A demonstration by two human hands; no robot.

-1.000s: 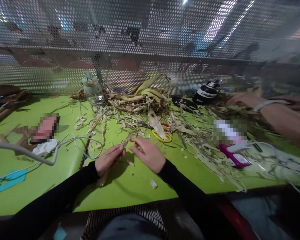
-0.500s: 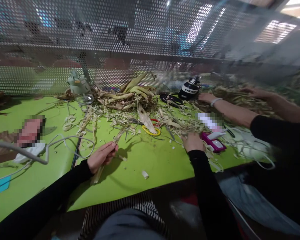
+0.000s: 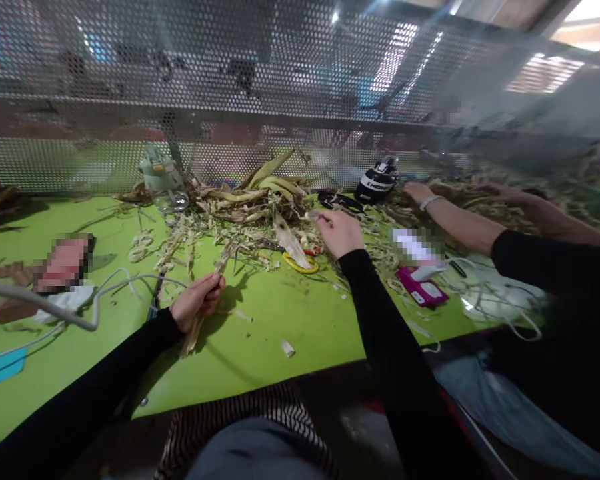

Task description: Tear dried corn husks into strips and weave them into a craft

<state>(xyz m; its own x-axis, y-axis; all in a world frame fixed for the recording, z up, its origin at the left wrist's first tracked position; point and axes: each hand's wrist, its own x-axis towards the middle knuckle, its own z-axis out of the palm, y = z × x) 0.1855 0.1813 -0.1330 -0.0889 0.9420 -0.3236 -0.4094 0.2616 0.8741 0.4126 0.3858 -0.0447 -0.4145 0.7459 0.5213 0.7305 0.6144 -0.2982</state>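
Observation:
My left hand is closed round a bundle of dry corn husk strips, whose frayed ends stick out above and below the fist. Over the husk scraps, my right hand is bent with its fingertips together; a small pale bit shows at them, too blurred to name. Just left of that hand, a broad pale husk piece lies across scissors with a yellow handle. Behind them rises a heap of dried husks.
A green-topped bottle and a black-and-white bottle stand near the perforated metal screen. A magenta device and white cables lie rightward. A co-worker's hands reach into husks at right. A blurred phone lies left.
My right hand has moved from beside the magenta device, left and farther back, to the scraps near the scissors. My left hand has shifted slightly left, still holding the husk strips.

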